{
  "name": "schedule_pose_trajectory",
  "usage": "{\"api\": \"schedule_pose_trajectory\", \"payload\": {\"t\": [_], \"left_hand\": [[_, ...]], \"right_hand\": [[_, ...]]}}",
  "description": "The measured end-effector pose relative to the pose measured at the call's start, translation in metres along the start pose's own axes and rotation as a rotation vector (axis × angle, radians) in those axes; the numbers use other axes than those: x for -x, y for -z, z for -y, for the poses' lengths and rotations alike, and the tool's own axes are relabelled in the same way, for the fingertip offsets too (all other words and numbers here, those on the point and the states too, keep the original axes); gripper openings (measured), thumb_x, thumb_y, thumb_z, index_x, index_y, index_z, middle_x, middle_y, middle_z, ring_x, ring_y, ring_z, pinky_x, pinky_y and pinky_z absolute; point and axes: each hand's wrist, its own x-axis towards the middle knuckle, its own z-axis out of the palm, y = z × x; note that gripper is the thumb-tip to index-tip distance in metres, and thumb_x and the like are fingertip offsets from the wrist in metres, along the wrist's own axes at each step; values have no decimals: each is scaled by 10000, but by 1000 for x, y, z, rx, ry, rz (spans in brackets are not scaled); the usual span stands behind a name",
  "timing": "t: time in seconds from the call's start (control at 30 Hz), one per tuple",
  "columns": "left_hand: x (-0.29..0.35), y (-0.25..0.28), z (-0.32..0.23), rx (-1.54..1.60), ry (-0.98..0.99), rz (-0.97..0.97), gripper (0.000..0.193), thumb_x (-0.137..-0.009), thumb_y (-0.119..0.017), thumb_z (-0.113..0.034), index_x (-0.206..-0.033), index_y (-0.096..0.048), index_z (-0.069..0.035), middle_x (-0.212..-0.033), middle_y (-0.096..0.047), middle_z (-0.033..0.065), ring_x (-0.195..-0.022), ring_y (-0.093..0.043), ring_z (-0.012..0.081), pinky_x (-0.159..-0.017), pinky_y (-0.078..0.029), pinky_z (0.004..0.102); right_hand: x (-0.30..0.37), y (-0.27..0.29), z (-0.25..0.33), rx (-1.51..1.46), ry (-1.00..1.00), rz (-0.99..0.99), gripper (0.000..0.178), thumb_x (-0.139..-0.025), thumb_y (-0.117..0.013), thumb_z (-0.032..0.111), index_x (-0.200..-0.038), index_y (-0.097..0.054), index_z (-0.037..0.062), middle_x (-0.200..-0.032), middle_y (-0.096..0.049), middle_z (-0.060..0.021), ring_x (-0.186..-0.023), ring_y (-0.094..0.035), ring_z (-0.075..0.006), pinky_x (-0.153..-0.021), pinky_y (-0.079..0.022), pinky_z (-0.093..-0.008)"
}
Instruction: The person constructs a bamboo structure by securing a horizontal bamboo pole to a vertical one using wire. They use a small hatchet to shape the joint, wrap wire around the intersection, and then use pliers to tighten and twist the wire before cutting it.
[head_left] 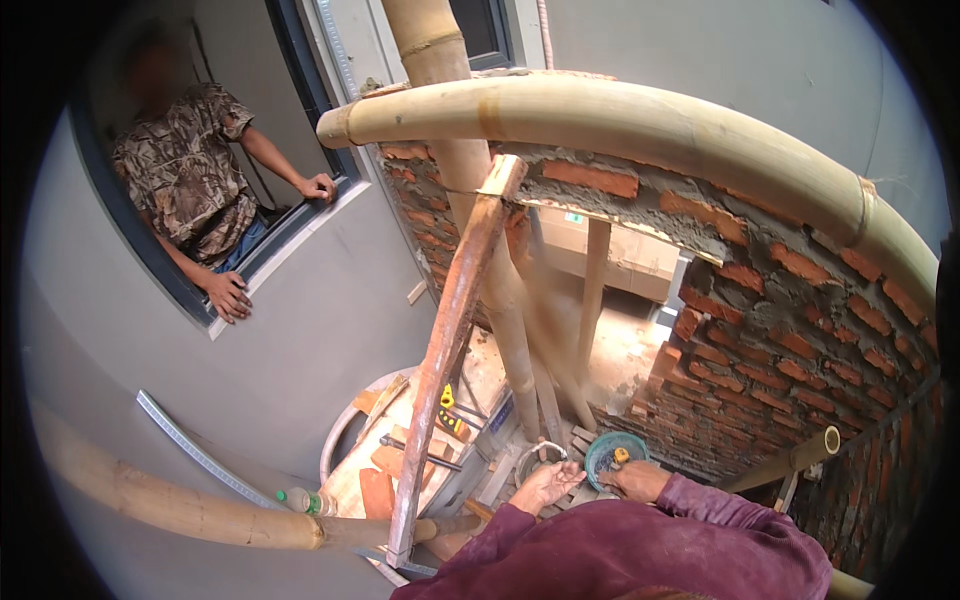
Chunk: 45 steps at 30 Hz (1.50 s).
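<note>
My left hand [548,487] is turned partly palm-up with its fingers stretched toward the right, and nothing shows in it. A teal bucket [590,462] stands just beyond my two hands, with a small yellow object [621,456] inside. Over its near right rim lies my right hand [637,481], its fingers curled downward; what they grip is hidden. Beside the teal bucket, beyond my left hand, is a dark bucket with a pale rim [545,447].
Bamboo poles [600,105] and a slanting timber [445,350] cross in front of me. A brick wall [780,350] rises at right. Tools, including a yellow-and-black one [452,424], and bricks [377,493] lie on a board [350,472]. A person [195,170] leans at a window.
</note>
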Motion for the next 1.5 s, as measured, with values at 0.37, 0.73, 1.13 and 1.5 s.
{"api": "schedule_pose_trajectory", "payload": {"t": [0.37, 0.73, 1.13, 1.5], "left_hand": [[9, 2, -29, -44, -91, 325, 318, -983, -433, -396, -876, -501, -104, -551, -262, -76, -452, -258, 68, -469, -293, 221], [-92, 144, -87, 266, 657, 514, 371, -796, -698, -412, -925, -453, -165, -700, -401, 16, -615, -424, 175, -980, -365, 443], [12, -59, -10, -348, 218, 440, 284, -988, -449, -339, -765, -484, -167, -535, -309, -74, -442, -315, 64, -400, -269, 218], [48, -25, -58, 309, -393, 243, 270, -1011, -384, -290, -868, -488, -86, -533, -207, -66, -419, -199, 53, -387, -201, 220]], "right_hand": [[-1, 20, -45, 107, 52, -185, 139, -811, -566, 198, -824, -578, 60, -714, -597, -163, -713, -618, -357, -596, -467, -482], [51, 64, -8, 58, 107, -92, 310, -826, -581, 323, -748, -611, 25, -714, -600, -205, -738, -596, -393, -680, -457, -490], [0, 97, -14, -619, -168, -1157, 166, -856, -649, 193, -831, -565, 51, -720, -546, -16, -770, -560, -106, -688, -461, -297], [50, 158, 16, -281, 252, -914, 252, -703, -808, 150, -633, -586, 53, -536, -538, -20, -471, -508, -115, -438, -376, -259]]}}
